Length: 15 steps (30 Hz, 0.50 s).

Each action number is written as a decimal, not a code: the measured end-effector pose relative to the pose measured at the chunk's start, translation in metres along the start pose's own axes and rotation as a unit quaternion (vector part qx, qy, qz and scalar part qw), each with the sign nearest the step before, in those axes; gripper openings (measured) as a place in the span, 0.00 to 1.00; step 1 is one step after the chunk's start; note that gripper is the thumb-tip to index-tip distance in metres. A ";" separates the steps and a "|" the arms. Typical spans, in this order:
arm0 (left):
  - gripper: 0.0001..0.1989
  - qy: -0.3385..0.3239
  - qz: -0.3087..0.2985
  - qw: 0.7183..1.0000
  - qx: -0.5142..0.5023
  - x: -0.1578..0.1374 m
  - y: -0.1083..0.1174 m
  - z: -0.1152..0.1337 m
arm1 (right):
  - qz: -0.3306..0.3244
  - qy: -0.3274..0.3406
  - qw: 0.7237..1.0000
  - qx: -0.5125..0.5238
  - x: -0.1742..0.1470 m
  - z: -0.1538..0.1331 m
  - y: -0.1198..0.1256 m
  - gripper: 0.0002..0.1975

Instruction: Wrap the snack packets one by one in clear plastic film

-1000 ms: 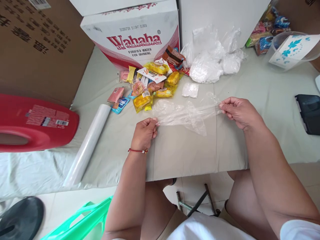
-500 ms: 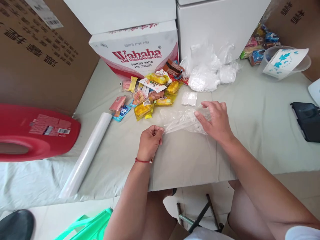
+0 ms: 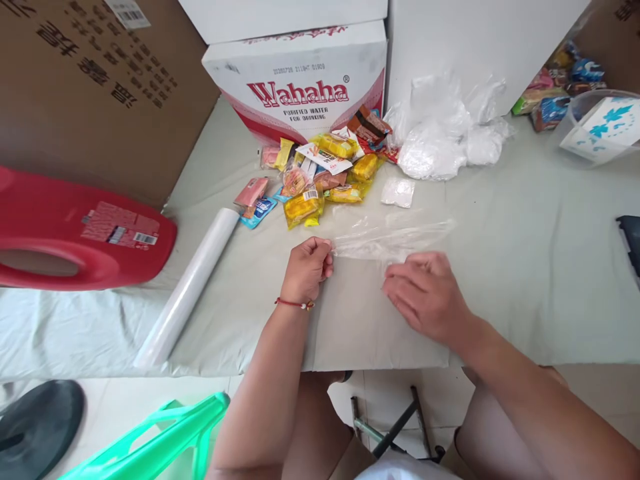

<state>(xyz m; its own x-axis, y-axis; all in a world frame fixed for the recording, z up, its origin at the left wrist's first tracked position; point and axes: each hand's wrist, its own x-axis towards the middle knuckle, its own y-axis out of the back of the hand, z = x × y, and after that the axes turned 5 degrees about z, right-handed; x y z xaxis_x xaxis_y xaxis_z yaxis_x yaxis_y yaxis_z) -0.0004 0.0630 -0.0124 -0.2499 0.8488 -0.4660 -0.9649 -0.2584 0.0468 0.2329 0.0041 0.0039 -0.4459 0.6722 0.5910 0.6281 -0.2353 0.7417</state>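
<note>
A thin clear plastic bag lies stretched and crumpled on the cloth-covered table. At its left end, my left hand pinches the gathered plastic between thumb and fingers. My right hand, a little smeared by motion, has its fingers curled together at the bag's lower edge; the plastic meets its thumb and fingertips. Just behind the bag sits a small white square packet. Left of that packet is a pile of wrapped snacks, among them a yellow-wrapped snack.
A roll of clear plastic bags lies at the left beside a red jug. Behind stand a Wahaha carton and a heap of filled clear bags. A plastic tub and a black object are at the right.
My right hand has moved down from over the bag to its near edge, and its spread fingers have curled in. The left hand keeps its pinch. The camera view has shifted.
</note>
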 end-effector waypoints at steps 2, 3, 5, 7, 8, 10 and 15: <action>0.09 0.006 0.001 1.000 -0.007 0.002 0.001 0.001 | -0.031 0.044 0.998 0.018 -0.008 -0.013 -0.008 0.09; 0.09 0.008 0.001 1.000 -0.011 0.002 0.001 0.001 | -0.050 0.060 0.997 0.025 -0.011 -0.019 -0.012 0.09; 0.09 0.006 0.003 1.000 -0.017 0.003 0.001 0.001 | -0.082 0.082 0.993 0.035 -0.016 -0.027 -0.019 0.09; 0.10 -0.001 0.009 1.000 -0.018 0.002 -0.001 0.001 | -0.091 0.085 0.991 0.043 -0.018 -0.032 -0.021 0.09; 0.10 -0.006 0.012 1.000 -0.018 0.002 -0.002 0.001 | -0.081 0.077 0.993 0.048 -0.018 -0.032 -0.019 0.09; 0.10 -0.017 0.013 1.000 -0.014 0.000 -0.003 0.000 | -0.024 0.036 0.998 0.042 -0.015 -0.030 -0.013 0.11; 0.11 -0.038 -0.020 0.999 0.011 -0.007 -0.006 -0.001 | 0.168 -0.167 0.970 -0.055 0.006 0.007 0.001 0.21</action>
<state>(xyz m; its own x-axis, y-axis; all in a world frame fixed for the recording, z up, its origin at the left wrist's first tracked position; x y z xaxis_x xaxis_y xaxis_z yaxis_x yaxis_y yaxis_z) 0.0069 0.0574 -0.0103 -0.2153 0.8911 -0.3996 -0.9757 -0.2137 0.0493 0.2350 0.0128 0.0057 0.0151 0.7302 0.6831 0.6228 -0.5413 0.5649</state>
